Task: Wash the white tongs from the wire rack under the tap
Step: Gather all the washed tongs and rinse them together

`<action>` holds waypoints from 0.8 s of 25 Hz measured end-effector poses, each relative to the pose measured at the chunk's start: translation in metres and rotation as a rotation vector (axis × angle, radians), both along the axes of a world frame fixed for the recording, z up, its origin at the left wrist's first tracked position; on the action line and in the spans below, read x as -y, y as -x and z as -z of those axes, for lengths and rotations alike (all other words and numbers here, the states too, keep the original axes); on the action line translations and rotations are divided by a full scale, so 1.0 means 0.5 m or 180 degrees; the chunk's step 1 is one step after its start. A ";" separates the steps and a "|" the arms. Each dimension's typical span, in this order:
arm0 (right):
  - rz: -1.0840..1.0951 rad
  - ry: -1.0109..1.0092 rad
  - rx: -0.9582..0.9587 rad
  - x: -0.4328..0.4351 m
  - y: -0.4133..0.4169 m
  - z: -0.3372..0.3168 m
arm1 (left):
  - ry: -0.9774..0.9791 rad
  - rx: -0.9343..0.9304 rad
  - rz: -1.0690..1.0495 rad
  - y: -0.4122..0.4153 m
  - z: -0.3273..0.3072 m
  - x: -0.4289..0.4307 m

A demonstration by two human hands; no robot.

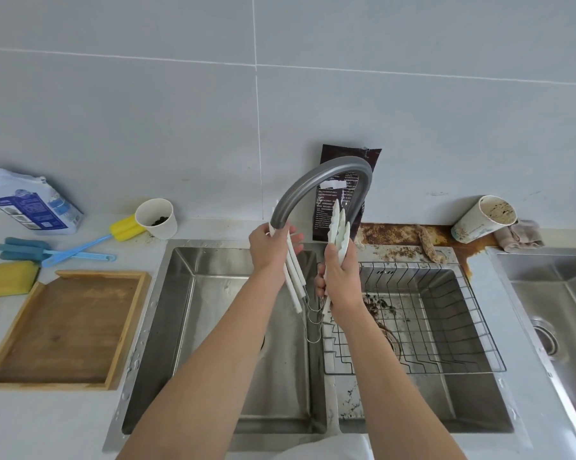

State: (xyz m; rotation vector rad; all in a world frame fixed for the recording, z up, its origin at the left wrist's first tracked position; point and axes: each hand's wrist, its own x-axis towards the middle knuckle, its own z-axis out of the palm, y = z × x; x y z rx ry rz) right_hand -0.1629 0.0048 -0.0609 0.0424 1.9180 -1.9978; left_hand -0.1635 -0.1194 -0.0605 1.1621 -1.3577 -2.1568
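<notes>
Now both hands grip. Left hand (pixel 268 250) fingers curl round the left tongs (pixel 294 280), whose upper ends meet the tap (pixel 313 184) mouth just above those fingers. Right hand (pixel 341 280) fingers clasp the right tongs (pixel 338 227), which point up beyond them. Rack (pixel 445 330) lies right of both. Judged risk: wet plastic slipping from either bunched grip into the sink (pixel 213 327). No water stream is discernible.
</notes>
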 end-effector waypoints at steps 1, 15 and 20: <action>0.0038 0.0005 -0.0003 0.000 -0.002 0.002 | -0.0131 0.0021 0.0093 -0.002 -0.004 0.005; -0.0013 -0.0051 -0.0189 0.017 0.001 -0.007 | 0.0205 0.0154 0.0160 -0.007 0.004 0.010; 0.0466 0.0117 0.0081 0.016 0.007 -0.006 | 0.0288 -0.0214 0.0442 -0.013 0.004 -0.025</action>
